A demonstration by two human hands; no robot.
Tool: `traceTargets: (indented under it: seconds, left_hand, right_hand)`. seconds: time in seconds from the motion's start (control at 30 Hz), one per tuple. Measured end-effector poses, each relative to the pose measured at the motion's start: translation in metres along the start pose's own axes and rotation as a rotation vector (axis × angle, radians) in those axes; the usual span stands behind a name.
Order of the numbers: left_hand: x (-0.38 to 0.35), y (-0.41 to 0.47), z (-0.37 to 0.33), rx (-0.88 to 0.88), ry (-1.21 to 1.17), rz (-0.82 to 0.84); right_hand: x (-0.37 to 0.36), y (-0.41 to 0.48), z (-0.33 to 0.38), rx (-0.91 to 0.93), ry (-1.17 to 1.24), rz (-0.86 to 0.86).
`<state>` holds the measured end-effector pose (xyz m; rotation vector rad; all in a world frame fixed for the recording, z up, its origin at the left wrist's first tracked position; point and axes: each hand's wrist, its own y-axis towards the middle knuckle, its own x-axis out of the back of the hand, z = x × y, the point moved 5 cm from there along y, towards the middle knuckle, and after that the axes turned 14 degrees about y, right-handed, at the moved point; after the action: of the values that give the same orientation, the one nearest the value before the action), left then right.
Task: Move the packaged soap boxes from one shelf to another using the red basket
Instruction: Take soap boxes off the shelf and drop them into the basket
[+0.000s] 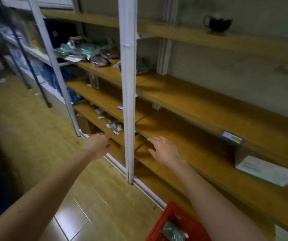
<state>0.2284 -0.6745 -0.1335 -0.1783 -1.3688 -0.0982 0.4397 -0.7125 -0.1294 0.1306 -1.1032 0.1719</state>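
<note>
Lining wood floor (35, 140): wooden shelves (200, 105)

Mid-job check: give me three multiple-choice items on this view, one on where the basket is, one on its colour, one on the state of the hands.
1. Where is the basket?
A. Bottom edge of view, under the right forearm
B. On the top shelf
C. In the left hand

2. What colour is the basket?
A. Blue
B. Red
C. White

3. What state are the hands in?
A. Both gripping boxes
B. Left holds the basket
C. Both open and empty

Answers:
1 A: it sits low in the frame below the right arm.
2 B: its rim is plainly red.
3 C: the left hand and right hand reach toward the shelf with fingers spread, holding nothing.
</note>
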Motion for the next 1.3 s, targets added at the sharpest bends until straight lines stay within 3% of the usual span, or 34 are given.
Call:
traceTargets:
  seconds: [0.23,0.7,1.1,1.3]
  left_hand:
    - [0.009,0.050,0.110,0.067,-0.025,-0.088]
    - [0.055,0.217,0.286,-0.060,-0.046,-0.230]
    - [0.075,0.396,0.338,-0.134,-0.117,-0.372]
    - [0.098,0.490,0.357,-0.201,-0.043,-0.388]
  right_hand:
    - [-0.015,0.099,0.070,0.073,-0.030,-0.021]
    - [-0.004,0.317,0.182,0.014,0.072,-0.180]
    - [0.020,0.503,0.171,-0.095,0.037,-0.315]
    - [0.037,0.586,0.160,-0.171,0.027,-0.372]
